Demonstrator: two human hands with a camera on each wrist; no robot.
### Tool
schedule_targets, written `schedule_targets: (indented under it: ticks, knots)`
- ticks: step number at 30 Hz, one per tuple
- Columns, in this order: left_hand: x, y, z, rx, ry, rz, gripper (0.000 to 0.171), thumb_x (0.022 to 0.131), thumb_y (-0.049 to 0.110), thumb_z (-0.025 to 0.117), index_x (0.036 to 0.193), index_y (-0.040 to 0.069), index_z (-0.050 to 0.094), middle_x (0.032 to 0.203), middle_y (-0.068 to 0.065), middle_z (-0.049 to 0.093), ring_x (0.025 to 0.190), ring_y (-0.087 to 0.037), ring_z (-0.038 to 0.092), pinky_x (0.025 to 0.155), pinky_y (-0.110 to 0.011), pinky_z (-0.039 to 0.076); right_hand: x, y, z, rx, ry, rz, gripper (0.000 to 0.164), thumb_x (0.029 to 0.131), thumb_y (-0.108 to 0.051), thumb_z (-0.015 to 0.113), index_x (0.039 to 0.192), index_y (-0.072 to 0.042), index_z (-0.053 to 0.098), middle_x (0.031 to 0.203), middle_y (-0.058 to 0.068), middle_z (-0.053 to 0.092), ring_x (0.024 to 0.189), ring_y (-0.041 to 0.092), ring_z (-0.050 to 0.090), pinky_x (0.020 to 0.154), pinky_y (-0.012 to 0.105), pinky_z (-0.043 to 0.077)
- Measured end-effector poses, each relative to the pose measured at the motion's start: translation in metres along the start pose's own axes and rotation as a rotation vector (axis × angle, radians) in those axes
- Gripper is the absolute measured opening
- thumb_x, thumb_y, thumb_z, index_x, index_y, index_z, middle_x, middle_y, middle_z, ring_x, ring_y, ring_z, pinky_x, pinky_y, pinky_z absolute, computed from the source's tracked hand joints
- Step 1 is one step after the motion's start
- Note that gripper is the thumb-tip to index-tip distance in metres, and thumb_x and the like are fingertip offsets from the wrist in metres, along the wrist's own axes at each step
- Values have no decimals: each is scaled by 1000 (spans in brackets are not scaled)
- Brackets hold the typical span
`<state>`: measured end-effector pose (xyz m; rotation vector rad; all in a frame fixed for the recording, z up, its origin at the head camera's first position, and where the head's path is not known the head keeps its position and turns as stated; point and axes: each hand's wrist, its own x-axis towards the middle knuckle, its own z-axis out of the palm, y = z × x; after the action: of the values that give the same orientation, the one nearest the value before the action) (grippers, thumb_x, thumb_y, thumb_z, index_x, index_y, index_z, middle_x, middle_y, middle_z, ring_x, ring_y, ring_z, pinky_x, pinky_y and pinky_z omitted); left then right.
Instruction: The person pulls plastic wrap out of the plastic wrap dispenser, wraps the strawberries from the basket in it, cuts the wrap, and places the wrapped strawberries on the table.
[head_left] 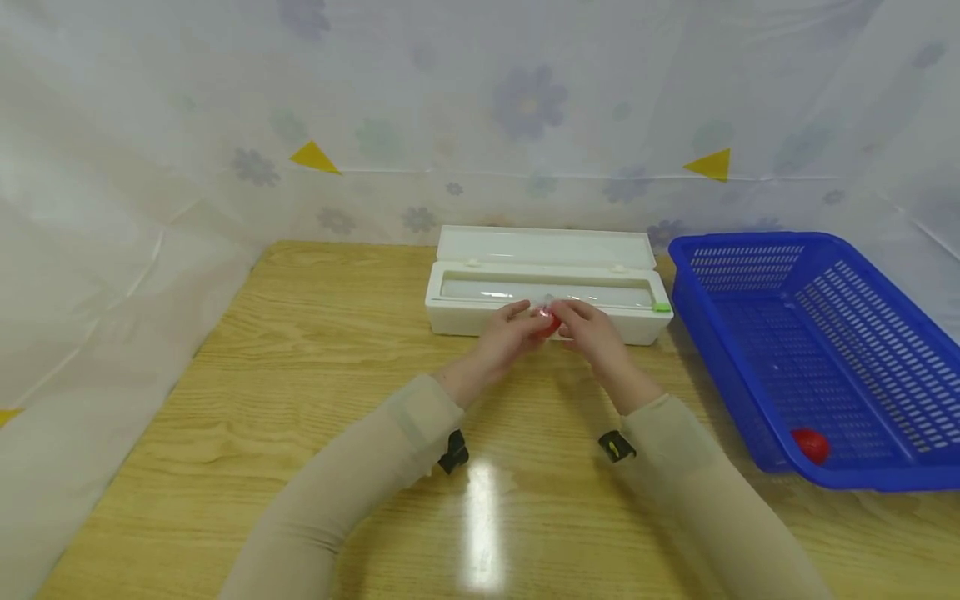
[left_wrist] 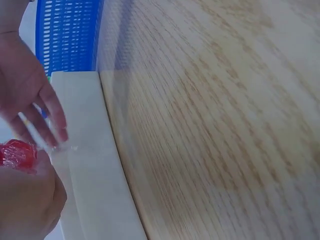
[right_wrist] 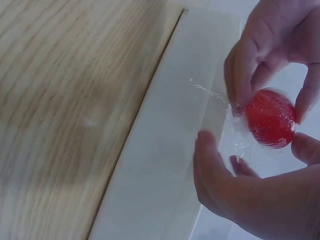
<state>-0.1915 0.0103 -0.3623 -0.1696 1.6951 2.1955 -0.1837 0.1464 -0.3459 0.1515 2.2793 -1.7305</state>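
Clear film [right_wrist: 239, 129] clung to the red ball [right_wrist: 271, 119], which was held up by the near side of the white box [head_left: 453, 321]. Fingers of the left hand [head_left: 498, 342] pinched the ball from its two sides, probably to steady it while much of its surface stayed exposed. Those of the right hand [head_left: 600, 337] were loosely extended beside the film; one tip lay right at the ball, but whether it pressed there I could not tell. Such a relaxed shape seemed suited to handling thin film gently.

The box's lid [head_left: 545, 246] was tipped back, presumably so the roll [head_left: 517, 290] inside could be reached, and its long side faced the person across the worktop [head_left: 315, 350], handy for both arms. On the right, the blue basket [head_left: 885, 480] held a second red ball [head_left: 810, 446] in its near-left corner, where the walls likely stopped it rolling off.
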Motion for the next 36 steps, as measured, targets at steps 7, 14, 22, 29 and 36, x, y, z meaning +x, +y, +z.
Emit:
schedule_targets:
  ticks: [7, 14, 22, 29, 36]
  knots:
    - [-1, -1, -2, 84, 39, 68, 47, 87, 9, 64, 132, 4, 50, 128, -14, 58, 114, -24, 58, 97, -32, 48, 2, 6, 0, 179, -115, 57, 66, 99, -43, 38, 142, 6, 28, 140, 29, 39, 88, 17, 67, 86, 28, 53]
    - [0, -2, -5, 79, 25, 76, 46, 87, 9, 64, 130, 3, 51, 128, -14, 58, 116, -23, 57, 98, -31, 46, 5, 8, 1, 359, -142, 21, 57, 99, -33, 42, 139, 7, 34, 100, 0, 66, 82, 3, 63, 93, 28, 50]
    - [-2, -2, -6, 47, -11, 70, 44, 91, 12, 59, 132, -1, 47, 130, -17, 55, 119, -25, 56, 101, -33, 45, 2, 9, 3, 372, -96, -10, 50, 100, -22, 41, 140, 8, 33, 121, 7, 52, 84, -1, 59, 86, 17, 50]
    - [-5, -1, -9, 68, -33, 93, 43, 96, 22, 53, 131, -2, 48, 132, -16, 54, 120, -25, 54, 100, -32, 45, 1, 8, 5, 300, -52, -65, 51, 99, -23, 44, 140, 5, 34, 135, 19, 44, 80, -3, 59, 84, 17, 50]
    - [-6, -2, -9, 112, -17, 86, 45, 96, 31, 51, 129, 0, 51, 131, -14, 55, 119, -24, 55, 99, -31, 45, 2, 13, 4, 94, -42, -131, 48, 94, -21, 56, 134, 2, 45, 134, 19, 48, 96, 3, 57, 92, 26, 50]
